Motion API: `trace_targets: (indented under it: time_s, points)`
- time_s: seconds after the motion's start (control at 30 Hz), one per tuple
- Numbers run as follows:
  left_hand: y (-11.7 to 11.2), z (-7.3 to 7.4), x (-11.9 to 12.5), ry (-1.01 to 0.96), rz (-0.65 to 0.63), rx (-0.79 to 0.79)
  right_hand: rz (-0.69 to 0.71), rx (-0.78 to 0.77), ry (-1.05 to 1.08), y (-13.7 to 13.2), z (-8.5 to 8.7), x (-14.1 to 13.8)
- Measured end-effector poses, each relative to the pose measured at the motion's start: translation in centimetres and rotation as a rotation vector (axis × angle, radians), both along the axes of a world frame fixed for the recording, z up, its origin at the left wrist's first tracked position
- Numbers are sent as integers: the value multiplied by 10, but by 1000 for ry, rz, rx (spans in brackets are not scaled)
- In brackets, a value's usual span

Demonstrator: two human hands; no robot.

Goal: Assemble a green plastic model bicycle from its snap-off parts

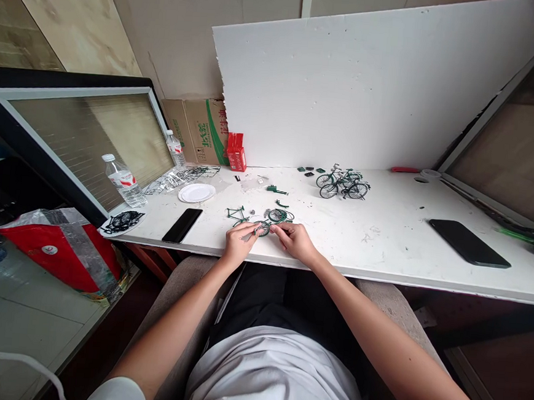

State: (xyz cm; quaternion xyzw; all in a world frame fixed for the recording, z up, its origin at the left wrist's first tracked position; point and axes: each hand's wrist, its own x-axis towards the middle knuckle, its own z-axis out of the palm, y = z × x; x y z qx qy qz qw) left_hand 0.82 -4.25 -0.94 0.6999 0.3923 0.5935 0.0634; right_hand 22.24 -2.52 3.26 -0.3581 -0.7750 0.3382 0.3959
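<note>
My left hand [239,240] and my right hand [295,239] meet at the front edge of the white table [384,234]. Both pinch a small green bicycle wheel [263,229] between their fingertips. Just behind it lies another green wheel part [279,215], and a green bicycle frame [237,214] lies to the left. Farther back stand two finished green model bicycles [343,182]. Small green and black loose parts [277,190] lie scattered between.
A black phone [182,225] lies left of my hands, another black phone [468,242] to the right. A white plate [196,192], two water bottles [125,181], a red box [236,152], a cardboard box [198,130] and a white board [373,85] stand behind.
</note>
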Motion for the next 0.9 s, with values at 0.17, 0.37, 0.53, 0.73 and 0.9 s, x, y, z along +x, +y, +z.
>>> trace_targets:
  time_s: [0.17,0.37,0.53,0.73,0.9]
  points:
    - [1,-1,0,27,7,48,18,-54,-1,2,-1,1]
    - [-1,2,2,31,35,28,44,-112,-11,3,-1,1]
    - [-1,3,4,-57,63,-43,11,-38,-13,4,-1,-2]
    - [-2,7,4,-137,-14,-159,-45,49,77,10,-8,-1]
    - [-4,10,4,-83,-92,-182,-84,149,-28,7,-8,-3]
